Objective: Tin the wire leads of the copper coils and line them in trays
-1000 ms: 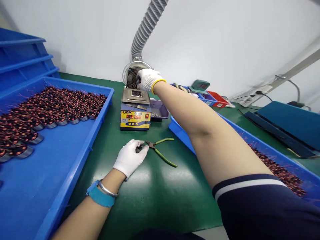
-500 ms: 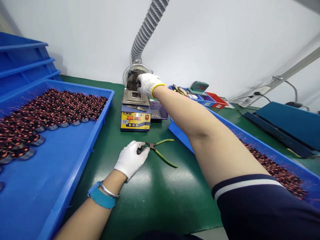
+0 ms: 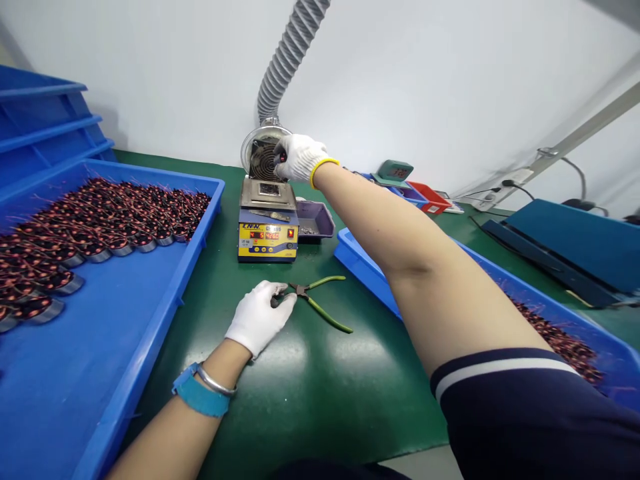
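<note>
many parts (image 3: 130, 213) are held in the left tray (image 3: 115, 327). something dark (image 3: 275, 303) is half hidden in the left hand (image 3: 259, 317); whether it is clamped cannot be told. above the machine (image 3: 268, 241), a dark part (image 3: 283, 158) is pinched at the fingertips of the right hand (image 3: 303, 159). pliers (image 3: 301, 291) are laid spread beside the left hand.
</note>
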`<state>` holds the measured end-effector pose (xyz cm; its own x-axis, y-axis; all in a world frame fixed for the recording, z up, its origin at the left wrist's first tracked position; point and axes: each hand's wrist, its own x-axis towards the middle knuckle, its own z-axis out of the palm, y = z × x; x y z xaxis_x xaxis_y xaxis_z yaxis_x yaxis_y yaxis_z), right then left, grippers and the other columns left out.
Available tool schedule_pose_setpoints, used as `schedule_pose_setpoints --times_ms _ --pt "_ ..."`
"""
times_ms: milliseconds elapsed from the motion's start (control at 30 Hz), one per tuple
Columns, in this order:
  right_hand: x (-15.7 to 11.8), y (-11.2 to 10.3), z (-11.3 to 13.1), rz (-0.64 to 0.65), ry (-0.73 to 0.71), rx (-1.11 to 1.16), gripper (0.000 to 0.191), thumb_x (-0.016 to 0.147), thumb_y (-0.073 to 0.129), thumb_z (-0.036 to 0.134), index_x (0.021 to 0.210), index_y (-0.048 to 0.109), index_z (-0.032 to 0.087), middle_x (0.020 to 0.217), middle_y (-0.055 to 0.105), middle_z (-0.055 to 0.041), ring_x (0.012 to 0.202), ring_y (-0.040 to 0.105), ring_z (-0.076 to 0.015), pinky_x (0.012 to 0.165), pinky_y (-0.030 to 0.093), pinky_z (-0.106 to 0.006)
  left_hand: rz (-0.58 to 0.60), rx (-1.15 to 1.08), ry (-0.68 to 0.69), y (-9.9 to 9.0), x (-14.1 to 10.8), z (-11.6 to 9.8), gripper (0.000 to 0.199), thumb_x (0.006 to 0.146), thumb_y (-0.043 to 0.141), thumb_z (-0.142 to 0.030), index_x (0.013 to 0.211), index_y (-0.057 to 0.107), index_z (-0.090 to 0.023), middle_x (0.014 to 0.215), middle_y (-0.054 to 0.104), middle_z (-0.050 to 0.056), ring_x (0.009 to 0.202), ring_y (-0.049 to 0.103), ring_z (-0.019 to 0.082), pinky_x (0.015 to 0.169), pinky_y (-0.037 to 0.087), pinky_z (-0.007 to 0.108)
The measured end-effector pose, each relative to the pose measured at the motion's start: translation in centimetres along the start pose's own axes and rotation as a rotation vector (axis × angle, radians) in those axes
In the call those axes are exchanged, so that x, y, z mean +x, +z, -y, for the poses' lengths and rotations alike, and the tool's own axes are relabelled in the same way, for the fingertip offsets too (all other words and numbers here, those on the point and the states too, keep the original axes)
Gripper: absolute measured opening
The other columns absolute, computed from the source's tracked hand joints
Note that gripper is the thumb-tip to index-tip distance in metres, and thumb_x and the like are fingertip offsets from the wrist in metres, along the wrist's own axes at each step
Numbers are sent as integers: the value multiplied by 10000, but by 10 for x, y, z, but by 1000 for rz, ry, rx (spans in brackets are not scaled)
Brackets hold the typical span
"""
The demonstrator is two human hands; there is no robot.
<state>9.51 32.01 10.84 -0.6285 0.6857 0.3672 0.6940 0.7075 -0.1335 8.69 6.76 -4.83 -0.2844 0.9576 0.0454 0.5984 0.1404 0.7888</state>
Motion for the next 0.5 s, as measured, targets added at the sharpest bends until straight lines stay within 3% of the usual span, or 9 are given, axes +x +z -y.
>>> schedule_pose_setpoints --times_ms 233,500 --pt "-4 5 -2 9 12 -90 253 791 564 333 926 618 126 1017 645 -69 1091 545 -188 921 398 -325 8 -1 -1 -1 0 -1 287 767 568 -381 965 678 -205 1010 692 59 921 646 213 854 490 312" --pt "-18 24 -1 -18 -27 -120 330 753 574 226 1074 585 149 1056 602 -96 1048 570 -272 904 448 -449 -1 -2 8 0 0 1 290 764 572 -375 972 674 -200 1016 690 62 924 645 214 875 483 321"
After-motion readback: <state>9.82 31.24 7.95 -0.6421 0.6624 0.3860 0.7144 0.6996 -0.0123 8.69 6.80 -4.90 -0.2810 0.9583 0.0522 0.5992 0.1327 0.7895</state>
